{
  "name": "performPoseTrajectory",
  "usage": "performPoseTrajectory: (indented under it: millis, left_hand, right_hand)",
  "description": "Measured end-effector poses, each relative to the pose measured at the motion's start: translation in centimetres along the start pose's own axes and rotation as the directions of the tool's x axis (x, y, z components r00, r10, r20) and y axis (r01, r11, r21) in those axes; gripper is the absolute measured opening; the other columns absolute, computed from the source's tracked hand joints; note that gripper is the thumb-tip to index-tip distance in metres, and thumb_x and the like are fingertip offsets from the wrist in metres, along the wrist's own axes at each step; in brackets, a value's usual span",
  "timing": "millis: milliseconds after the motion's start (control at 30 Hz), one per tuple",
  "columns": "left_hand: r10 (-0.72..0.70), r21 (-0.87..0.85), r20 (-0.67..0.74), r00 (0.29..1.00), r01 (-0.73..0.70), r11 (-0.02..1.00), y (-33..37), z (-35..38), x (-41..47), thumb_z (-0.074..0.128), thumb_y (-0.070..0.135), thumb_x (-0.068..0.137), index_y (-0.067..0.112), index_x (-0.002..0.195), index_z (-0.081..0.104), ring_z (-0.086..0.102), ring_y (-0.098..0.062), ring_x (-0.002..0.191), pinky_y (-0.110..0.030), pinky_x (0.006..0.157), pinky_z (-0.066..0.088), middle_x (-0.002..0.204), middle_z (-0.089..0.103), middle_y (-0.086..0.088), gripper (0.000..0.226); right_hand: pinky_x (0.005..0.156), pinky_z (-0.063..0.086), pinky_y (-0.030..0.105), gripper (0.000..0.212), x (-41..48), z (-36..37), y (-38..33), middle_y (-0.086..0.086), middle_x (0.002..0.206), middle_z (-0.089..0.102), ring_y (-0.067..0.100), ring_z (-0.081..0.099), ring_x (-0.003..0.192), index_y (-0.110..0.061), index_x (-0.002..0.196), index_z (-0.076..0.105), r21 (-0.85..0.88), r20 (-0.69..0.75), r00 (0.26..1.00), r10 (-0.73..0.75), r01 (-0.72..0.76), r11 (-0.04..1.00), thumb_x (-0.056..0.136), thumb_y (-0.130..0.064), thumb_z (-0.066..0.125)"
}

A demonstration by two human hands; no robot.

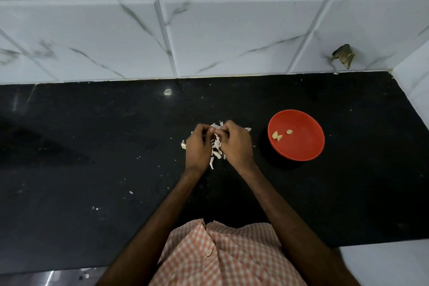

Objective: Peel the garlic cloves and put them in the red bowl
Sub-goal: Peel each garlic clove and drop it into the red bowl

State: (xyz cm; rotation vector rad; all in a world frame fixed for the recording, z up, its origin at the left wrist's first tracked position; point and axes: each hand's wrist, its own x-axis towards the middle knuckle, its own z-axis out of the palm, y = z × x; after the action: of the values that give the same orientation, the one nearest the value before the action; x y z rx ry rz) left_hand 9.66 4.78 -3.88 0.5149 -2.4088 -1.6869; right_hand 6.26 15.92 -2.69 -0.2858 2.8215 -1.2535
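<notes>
Garlic clove, largely hidden, is pinched between our left hand and right hand at frame centre. The red bowl lies directly right, nearer the right hand.

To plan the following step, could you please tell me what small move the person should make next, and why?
Probably finish stripping the skin from the garlic clove seemingly pinched between the fingertips: left hand and right hand meet over the pile of white papery garlic skins, and the round red bowl to the right holds three peeled cloves.
</notes>
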Motion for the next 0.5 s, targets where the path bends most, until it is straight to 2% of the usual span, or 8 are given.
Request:
performPoseTrajectory:
  millis: [100,200,300,400,500]
  left_hand:
    - [-0.032,0.102,0.098,0.995,0.022,0.995,0.3,0.2,0.2,0.041,0.013,0.107,0.01,0.087,0.062,0.057,-0.001,0.068,-0.014,0.061,0.041,0.078,0.064,0.005,0.029]
    - [-0.076,0.16,0.174,0.982,0.047,0.986,0.4,0.1,0.5,0.039,0.015,0.107,0.005,0.092,0.063,0.058,-0.012,0.072,-0.027,0.065,0.044,0.084,0.067,-0.005,0.03]
    - [-0.076,0.296,0.193,0.978,0.016,0.955,0.1,0.2,0.7,0.036,0.019,0.108,0.004,0.092,0.064,0.063,-0.021,0.078,-0.034,0.065,0.042,0.085,0.068,-0.007,0.035]
    - [-0.07,0.384,0.124,0.99,0.017,0.923,-0.5,0.2,0.6,0.035,0.015,0.106,0.004,0.09,0.063,0.061,-0.023,0.076,-0.033,0.064,0.04,0.081,0.065,-0.004,0.034]
    - [-0.051,0.354,0.087,0.995,0.018,0.935,-0.8,-0.1,0.6,0.034,0.023,0.11,0.001,0.087,0.061,0.056,-0.018,0.068,-0.033,0.06,0.037,0.075,0.059,-0.002,0.042]
  right_hand:
    - [0.064,0.035,0.025,0.019,-0.1,-0.5,-0.7,0.001,0.087,0.067,0.011,0.057,0.074,-0.009,0.098,0.063,-0.22,-0.001,0.998,-0.062,0.061,0.974,0.103,-0.026,0.058]
    - [0.063,0.035,0.028,0.016,-0.2,-0.7,-0.9,0.002,0.09,0.069,0.016,0.064,0.079,-0.011,0.098,0.064,-0.295,-0.022,0.998,-0.062,0.053,0.954,0.101,-0.026,0.06]
    - [0.063,0.034,0.028,0.018,-0.3,-0.8,-0.7,0.0,0.09,0.068,0.013,0.061,0.078,-0.013,0.098,0.063,-0.339,-0.005,0.998,-0.061,0.056,0.939,0.102,-0.029,0.059]
    - [0.064,0.037,0.03,0.02,0.6,-1.0,-0.5,0.0,0.092,0.067,0.016,0.065,0.084,-0.013,0.097,0.06,-0.353,0.157,0.978,-0.137,0.185,0.917,0.104,-0.031,0.054]
    - [0.071,0.052,0.039,0.017,1.3,-1.4,-0.2,0.0,0.095,0.066,0.019,0.066,0.087,-0.015,0.097,0.057,-0.297,0.309,0.933,-0.183,0.277,0.914,0.103,-0.031,0.056]
